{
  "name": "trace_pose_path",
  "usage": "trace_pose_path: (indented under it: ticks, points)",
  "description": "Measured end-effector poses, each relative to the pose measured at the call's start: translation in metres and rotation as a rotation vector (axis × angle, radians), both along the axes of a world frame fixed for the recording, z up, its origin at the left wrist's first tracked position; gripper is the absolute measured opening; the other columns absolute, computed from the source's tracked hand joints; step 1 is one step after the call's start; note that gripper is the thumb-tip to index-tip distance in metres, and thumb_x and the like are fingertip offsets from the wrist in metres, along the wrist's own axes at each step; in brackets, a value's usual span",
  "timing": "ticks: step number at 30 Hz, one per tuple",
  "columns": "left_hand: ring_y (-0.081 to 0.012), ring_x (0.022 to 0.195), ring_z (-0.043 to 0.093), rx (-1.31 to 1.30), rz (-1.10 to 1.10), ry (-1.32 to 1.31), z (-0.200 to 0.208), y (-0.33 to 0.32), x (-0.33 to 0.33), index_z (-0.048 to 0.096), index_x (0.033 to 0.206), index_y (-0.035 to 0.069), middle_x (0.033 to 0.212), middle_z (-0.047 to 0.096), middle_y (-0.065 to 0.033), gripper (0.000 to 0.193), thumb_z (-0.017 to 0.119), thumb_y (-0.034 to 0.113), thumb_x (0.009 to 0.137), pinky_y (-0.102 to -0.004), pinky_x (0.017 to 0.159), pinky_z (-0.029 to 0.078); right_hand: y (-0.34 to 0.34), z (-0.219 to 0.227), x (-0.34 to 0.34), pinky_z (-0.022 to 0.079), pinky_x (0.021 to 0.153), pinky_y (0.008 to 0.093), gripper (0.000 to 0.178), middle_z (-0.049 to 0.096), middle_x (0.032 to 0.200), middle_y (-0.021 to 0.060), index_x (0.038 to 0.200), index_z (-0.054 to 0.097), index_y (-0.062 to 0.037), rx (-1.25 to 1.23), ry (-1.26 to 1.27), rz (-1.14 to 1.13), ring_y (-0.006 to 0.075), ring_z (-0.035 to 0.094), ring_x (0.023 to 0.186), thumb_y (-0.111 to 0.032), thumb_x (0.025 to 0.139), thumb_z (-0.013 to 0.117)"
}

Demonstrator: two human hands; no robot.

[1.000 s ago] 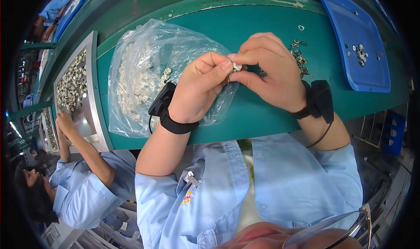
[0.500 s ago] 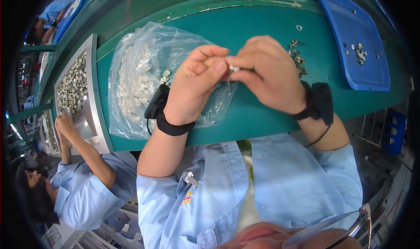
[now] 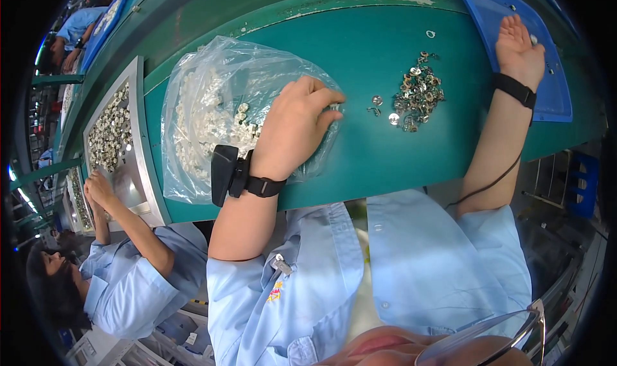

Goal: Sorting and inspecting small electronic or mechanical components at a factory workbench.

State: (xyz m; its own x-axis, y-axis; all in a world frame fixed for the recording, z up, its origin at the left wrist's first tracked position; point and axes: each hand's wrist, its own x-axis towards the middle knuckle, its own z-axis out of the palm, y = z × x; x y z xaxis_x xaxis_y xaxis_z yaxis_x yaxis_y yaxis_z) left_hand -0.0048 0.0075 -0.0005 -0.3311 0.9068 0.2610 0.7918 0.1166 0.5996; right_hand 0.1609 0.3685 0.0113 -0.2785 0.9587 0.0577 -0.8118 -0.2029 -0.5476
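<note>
My left hand [image 3: 299, 125] hovers over the right part of a clear plastic bag [image 3: 283, 67], its thumb and index finger apart. I see nothing held between them. Heaped in the bag are many small white parts [image 3: 202, 128]. Over on the right, my right hand [image 3: 519, 54] is above a blue tray [image 3: 558, 102], palm turned up and fingers stretched out. A small whitish part [image 3: 533, 39] shows by its thumb; whether it touches the hand I cannot tell. Both wrists wear black straps. The hand and wrist hide much of what lies in the tray.
A pile of small shiny metal pieces [image 3: 418, 99] lies on the green table [image 3: 379, 51] between my hands. A loose ring-shaped piece [image 3: 430, 34] lies farther back. At left, a co-worker's hands [image 3: 98, 189] are over a metal-framed tray [image 3: 138, 102] of parts.
My hands were together over the table with a small white part at the fingertips. The right has swung right to the blue tray; the left has stayed near the bag, uncovering the metal pile.
</note>
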Motion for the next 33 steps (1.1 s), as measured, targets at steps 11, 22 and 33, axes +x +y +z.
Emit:
trace_pose_path:
  ticks: [11,22,33]
  points:
    - [-0.0129,0.069,0.054,0.08,0.154,-0.449,0.003,-0.003,-0.008,0.063,0.091,0.004,0.078,0.057,-0.0049,0.015,0.065,0.007,0.077,-0.0244,0.063,0.045,-0.128,0.014,-0.055,0.045,0.071,0.0281,0.024,0.06,0.086,0.0027,0.102,0.059,-0.0036,1.074,-1.032,0.755,0.0149,0.055,0.078,-0.018,0.083,0.058]
    - [-0.0053,0.071,0.055,0.121,0.138,-0.799,0.0,0.0,-0.002,0.06,0.099,0.004,0.082,0.061,-0.0007,0.017,0.062,0.006,0.082,-0.0188,0.065,0.046,-0.178,0.016,-0.057,0.045,0.062,0.0258,0.011,0.058,0.078,0.0088,0.084,0.059,-0.0024,1.588,-1.19,0.803,0.0172,0.056,0.07,-0.003,0.073,0.064]
    - [-0.0074,0.077,0.056,0.316,0.113,-0.97,0.001,-0.002,0.01,0.06,0.101,0.001,0.086,0.062,-0.0028,0.019,0.061,0.007,0.083,-0.0201,0.07,0.047,-0.201,0.018,-0.061,0.045,0.064,0.023,0.017,0.06,0.081,0.0032,0.092,0.062,-0.0018,1.179,-0.695,0.714,0.0118,0.056,0.073,-0.003,0.075,0.065]
